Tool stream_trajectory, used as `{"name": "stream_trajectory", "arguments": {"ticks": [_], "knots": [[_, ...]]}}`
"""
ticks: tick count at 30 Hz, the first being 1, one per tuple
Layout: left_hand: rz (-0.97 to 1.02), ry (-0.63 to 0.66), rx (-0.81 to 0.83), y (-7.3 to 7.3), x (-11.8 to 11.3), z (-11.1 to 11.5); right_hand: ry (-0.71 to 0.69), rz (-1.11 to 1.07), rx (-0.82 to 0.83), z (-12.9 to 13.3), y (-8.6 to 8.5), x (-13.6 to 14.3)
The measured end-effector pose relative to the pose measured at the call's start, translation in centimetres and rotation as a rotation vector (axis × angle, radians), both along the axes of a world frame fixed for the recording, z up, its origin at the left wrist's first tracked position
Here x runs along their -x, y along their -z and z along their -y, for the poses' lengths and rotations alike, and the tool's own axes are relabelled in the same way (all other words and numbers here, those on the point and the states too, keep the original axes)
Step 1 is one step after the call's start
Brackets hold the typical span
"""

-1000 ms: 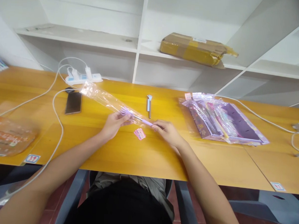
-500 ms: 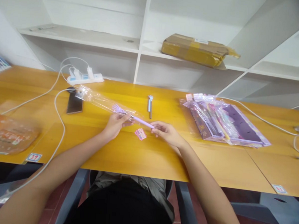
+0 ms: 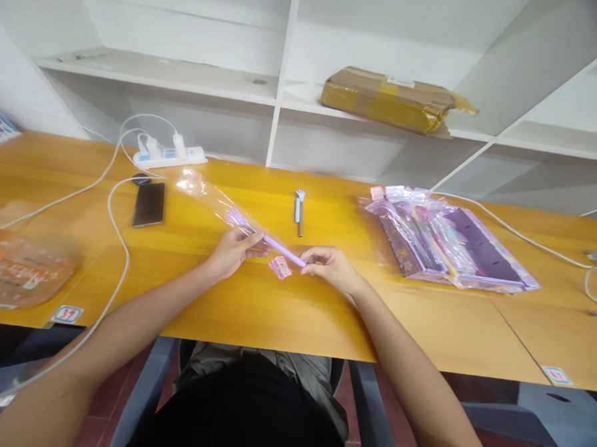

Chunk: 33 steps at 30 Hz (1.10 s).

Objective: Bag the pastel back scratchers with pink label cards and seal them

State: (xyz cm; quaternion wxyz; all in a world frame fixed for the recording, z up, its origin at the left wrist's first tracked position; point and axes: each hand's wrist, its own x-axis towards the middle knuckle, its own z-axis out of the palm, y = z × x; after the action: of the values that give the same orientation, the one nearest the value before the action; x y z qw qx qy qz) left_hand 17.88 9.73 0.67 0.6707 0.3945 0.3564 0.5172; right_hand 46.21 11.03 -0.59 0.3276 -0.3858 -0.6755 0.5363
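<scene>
A slim purple back scratcher (image 3: 282, 250) with a hand-shaped head slants between my two hands, above the table. Its head and upper part lie inside a clear plastic bag (image 3: 203, 190), which trails off to the upper left. My left hand (image 3: 229, 252) pinches the scratcher below its head, together with the bag's open end. With thumb and fingers my right hand (image 3: 330, 268) holds the bare tip of the handle. Just under the handle, a small pink printed card (image 3: 280, 267) rests on the table. Farther back lies a light-blue hand-shaped stick (image 3: 298, 210) beside a dark rod (image 3: 301, 222).
To the right, a purple display box (image 3: 492, 240) holds several wrapped items. A phone (image 3: 149, 204), a white power strip (image 3: 174, 158) and loose cables lie left. An orange package (image 3: 23, 269) is at far left. A taped carton (image 3: 388, 98) sits on the shelf.
The bag's far end has swung right, away from the phone. The back scratcher's handle tip has dipped slightly with my right hand, while my left hand has shifted a little.
</scene>
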Motion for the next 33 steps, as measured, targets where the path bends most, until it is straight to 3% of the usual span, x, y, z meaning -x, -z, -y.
{"name": "stream_trajectory", "arguments": {"ticks": [5, 15, 22, 27, 33], "knots": [[0.007, 0.006, -0.022, -0.2, 0.2, -0.3, -0.001, 0.026, -0.042, -0.1, -0.4, -0.2], [0.070, -0.007, -0.019, -0.3, 0.8, -0.7, 0.163, 0.031, -0.151, -0.3, -1.6, -0.8], [-0.023, 0.034, -0.031, 0.5, 0.1, -0.2, 0.046, 0.087, -0.203, 0.1, -1.4, -0.4], [-0.141, 0.176, -0.084, 1.6, -0.5, 0.6, -0.073, 0.123, -0.200, 0.1, -0.8, 0.4], [-0.246, 0.285, -0.126, 1.9, -1.5, 1.7, -0.058, 0.183, -0.234, 0.2, -0.3, 1.2]]}}
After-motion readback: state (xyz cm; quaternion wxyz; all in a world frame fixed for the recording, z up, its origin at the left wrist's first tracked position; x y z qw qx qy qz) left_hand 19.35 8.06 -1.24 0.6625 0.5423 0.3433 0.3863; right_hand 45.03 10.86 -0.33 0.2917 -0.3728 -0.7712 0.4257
